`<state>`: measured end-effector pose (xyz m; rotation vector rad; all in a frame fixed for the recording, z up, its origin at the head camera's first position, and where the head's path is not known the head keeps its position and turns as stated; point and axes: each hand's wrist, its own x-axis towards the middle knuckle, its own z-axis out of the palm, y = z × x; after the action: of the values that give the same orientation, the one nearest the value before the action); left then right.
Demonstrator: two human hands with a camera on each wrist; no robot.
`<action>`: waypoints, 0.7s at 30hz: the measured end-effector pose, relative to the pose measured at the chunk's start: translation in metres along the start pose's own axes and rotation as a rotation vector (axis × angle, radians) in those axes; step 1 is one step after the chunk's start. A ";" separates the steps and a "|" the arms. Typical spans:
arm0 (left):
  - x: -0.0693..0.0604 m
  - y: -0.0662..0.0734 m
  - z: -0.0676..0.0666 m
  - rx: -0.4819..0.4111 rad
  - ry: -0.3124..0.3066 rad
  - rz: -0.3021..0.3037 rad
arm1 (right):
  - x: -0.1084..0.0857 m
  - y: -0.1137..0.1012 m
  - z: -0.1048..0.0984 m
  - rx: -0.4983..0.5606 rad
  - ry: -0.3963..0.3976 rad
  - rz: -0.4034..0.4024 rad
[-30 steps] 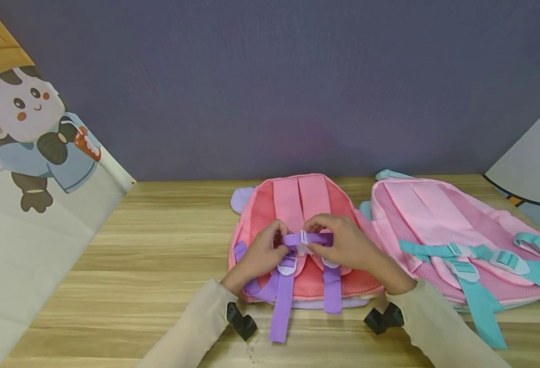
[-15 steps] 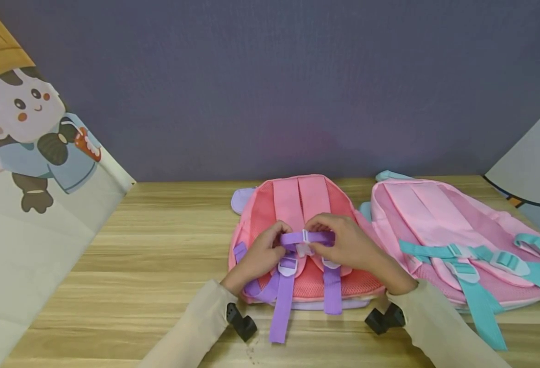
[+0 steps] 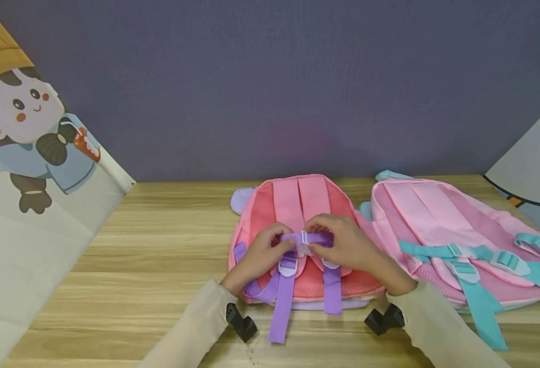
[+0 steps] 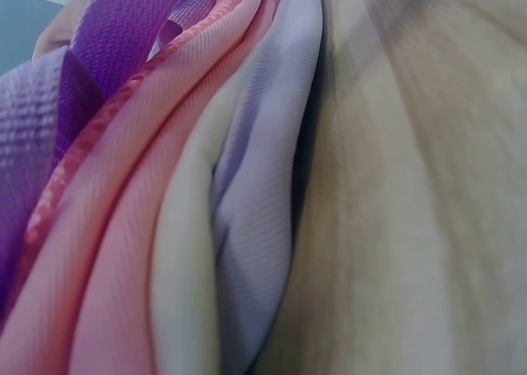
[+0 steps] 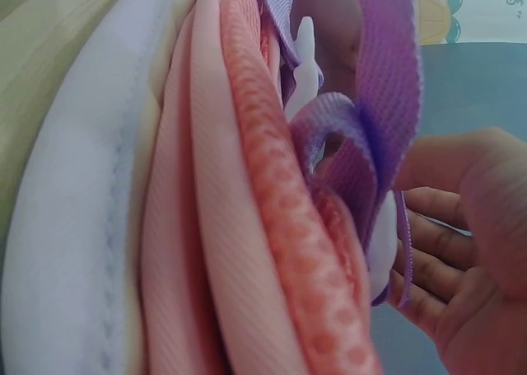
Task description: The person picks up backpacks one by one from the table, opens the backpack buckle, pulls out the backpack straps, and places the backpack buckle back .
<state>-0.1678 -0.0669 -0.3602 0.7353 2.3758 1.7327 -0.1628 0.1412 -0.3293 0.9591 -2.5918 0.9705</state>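
Straps of teal webbing [image 3: 479,309] trailed off the light pink backpack [image 3: 435,204], which lay close beside the right flank of the coral backpack [image 3: 318,194]. The right sleeve [image 3: 440,324] reached in just in front of where the two bags came together. Two purple strap tails [image 3: 281,317] ran toward the person from below the hands, and black wrist cameras [image 3: 241,322] stuck out inside the cuffs. A lavender flap [image 3: 242,200] poked out at the coral backpack's upper left.

Along the back, the wood-grain table [image 3: 173,255] met a dark wall [image 3: 297,92], near both bags' rounded tops. Leftward, the wood ran on to a panel printed with a cartoon figure [image 3: 26,117]; rightward, teal webbing ran out of the head view.

The coral backpack lay with its back panel up, its long axis running from the wall toward the person. Over its lower half, the purple chest strap [image 3: 320,238] stretched crosswise, left to right, its white clip [image 3: 304,241] set across it. The right hand [image 3: 350,244] pinched the strap at the clip, between thumb and fingertips; the left hand [image 3: 263,251] pinched it just left of there.
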 end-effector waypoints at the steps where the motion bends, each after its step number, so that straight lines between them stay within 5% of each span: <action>1: 0.000 0.000 0.000 -0.004 0.002 -0.001 | 0.000 0.000 0.000 0.001 0.000 -0.001; 21: 0.000 -0.002 -0.001 -0.083 0.029 -0.025 | 0.001 -0.002 0.001 -0.015 -0.036 0.043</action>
<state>-0.1684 -0.0680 -0.3616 0.6707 2.3051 1.8311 -0.1620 0.1387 -0.3291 0.9294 -2.6556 0.9512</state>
